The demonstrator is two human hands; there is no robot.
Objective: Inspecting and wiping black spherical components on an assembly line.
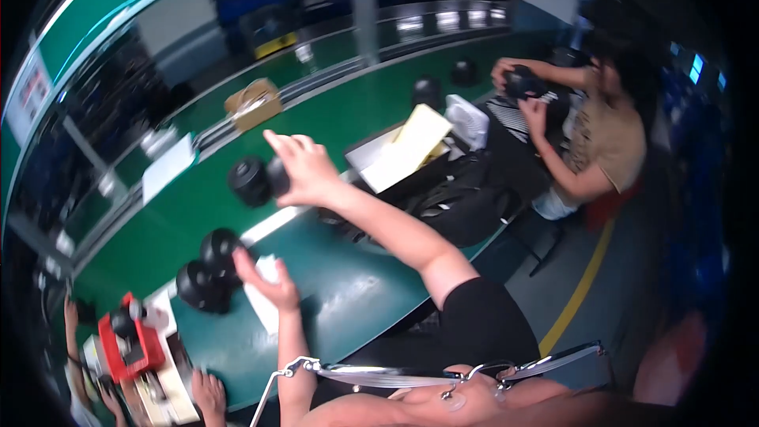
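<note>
My right hand (pixel 310 168) is stretched out over the green bench, thumb and fingers around a dark round part (pixel 277 177). Just left of it stands a black rounded housing (pixel 249 181), which the part overlaps from here. Nearer to me, my left hand (pixel 271 283) has its fingers apart and nothing visible in it. Its fingertips lie beside a black dome-shaped housing (pixel 219 248); whether they touch is unclear in the blur. Another black dome (pixel 202 286) rests against that one. A white sheet (pixel 262 304) lies under my left hand.
At right, a co-worker (pixel 601 134) holds a black part (pixel 522 81). A tray with yellowish paper (pixel 417 141) and a white fan-like object (pixel 468 121) lie between us. A red bin (pixel 129 345) and other people's hands are at lower left; a cardboard box (pixel 254 104) stands at the back.
</note>
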